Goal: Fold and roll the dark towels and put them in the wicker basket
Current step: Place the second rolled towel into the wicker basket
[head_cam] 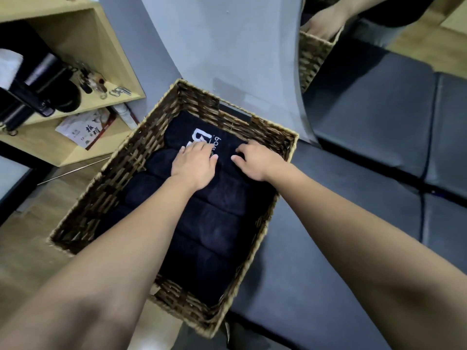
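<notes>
A brown wicker basket [118,183] stands in the middle, partly on a dark padded bench. Several rolled dark towels [209,231] lie side by side in it, filling its floor. The farthest roll [182,132] shows a white logo on top. My left hand [194,165] lies flat on that far roll, fingers straight, pressing down beside the logo. My right hand [255,160] rests on the same roll toward the basket's right wall, its fingers bent into the cloth.
A wooden shelf unit [83,46] with bottles, keys and a booklet stands at the left. A dark padded bench [366,137] spreads to the right. A mirror [326,36] at the top reflects the basket and a hand. Wooden floor lies at the lower left.
</notes>
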The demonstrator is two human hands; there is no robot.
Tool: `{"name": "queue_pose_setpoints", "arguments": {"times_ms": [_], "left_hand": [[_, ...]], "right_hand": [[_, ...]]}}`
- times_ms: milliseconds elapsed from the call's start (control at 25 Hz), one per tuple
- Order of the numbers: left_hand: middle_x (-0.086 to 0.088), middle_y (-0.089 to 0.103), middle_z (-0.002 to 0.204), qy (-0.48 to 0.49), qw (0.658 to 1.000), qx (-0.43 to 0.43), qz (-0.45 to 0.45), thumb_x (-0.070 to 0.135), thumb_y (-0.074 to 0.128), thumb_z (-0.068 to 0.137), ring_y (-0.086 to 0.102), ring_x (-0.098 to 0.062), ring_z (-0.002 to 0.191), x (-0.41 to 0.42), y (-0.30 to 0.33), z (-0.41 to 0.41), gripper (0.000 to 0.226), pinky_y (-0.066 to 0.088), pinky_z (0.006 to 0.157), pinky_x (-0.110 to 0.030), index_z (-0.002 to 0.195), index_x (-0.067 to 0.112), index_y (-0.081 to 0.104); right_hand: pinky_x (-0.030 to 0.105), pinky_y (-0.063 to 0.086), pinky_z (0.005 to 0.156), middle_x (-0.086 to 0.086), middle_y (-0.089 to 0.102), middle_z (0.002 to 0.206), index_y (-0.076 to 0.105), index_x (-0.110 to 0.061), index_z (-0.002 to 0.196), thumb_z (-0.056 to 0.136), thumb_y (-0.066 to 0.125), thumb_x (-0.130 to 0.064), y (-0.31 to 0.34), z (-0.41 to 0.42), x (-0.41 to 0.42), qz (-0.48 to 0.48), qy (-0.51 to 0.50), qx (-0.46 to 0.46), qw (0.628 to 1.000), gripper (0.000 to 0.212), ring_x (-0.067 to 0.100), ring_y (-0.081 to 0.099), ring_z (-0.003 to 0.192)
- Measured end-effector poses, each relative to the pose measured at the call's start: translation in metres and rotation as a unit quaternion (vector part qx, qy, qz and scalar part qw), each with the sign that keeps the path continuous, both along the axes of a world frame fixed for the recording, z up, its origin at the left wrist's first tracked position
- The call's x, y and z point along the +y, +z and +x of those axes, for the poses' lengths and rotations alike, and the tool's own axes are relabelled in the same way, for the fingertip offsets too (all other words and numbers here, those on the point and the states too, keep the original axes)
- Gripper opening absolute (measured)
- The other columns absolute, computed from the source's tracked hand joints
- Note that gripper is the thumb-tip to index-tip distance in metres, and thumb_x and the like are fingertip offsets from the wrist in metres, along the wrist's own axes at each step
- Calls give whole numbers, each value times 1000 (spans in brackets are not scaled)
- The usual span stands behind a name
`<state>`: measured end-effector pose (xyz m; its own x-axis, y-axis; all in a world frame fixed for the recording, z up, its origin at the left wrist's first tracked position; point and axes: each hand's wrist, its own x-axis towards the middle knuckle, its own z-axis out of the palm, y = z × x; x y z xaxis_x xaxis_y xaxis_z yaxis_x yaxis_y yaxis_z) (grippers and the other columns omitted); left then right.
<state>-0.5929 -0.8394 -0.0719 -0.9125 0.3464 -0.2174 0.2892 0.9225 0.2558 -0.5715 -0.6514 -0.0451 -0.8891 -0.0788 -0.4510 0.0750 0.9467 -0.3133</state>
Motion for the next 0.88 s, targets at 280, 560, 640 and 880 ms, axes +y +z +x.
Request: {"name": "queue_pose_setpoints", "arguments": {"times_ms": [280, 560, 640, 880], "left_hand": [[-4, 32, 163, -24, 998, 37, 33, 37, 36, 107, 22, -23, 153, 25, 47, 8, 49, 16, 125, -45, 152, 18, 41], [-7, 39, 159, -60, 989, 115, 67, 37, 39, 106, 30, -26, 149, 56, 111, 16, 48, 23, 122, -47, 148, 17, 45], [-8, 38, 159, -68, 988, 122, 72, 36, 40, 106, 31, -28, 148, 66, 127, 25, 47, 22, 122, -46, 149, 16, 45], [-8, 38, 159, -105, 977, 161, 92, 37, 39, 106, 31, -27, 148, 91, 171, 52, 49, 22, 122, -46, 149, 15, 43]], "right_hand": [[45, 47, 90, 8, 59, 122, 61, -17, 125, 102, 48, -40, 39, 29, 6, 25, 27, 198, 979, 35, 35, 58, 112], [47, 49, 87, 8, 62, 115, 61, -14, 121, 99, 54, -37, 88, 55, 42, -33, -79, 326, 942, 33, 36, 61, 105], [47, 49, 89, 7, 61, 120, 60, -13, 125, 100, 54, -38, 100, 65, 50, -37, -98, 346, 932, 36, 35, 61, 108], [51, 51, 91, 8, 55, 131, 53, -14, 135, 100, 54, -42, 133, 94, 64, -76, -155, 366, 914, 44, 32, 58, 116]]}}
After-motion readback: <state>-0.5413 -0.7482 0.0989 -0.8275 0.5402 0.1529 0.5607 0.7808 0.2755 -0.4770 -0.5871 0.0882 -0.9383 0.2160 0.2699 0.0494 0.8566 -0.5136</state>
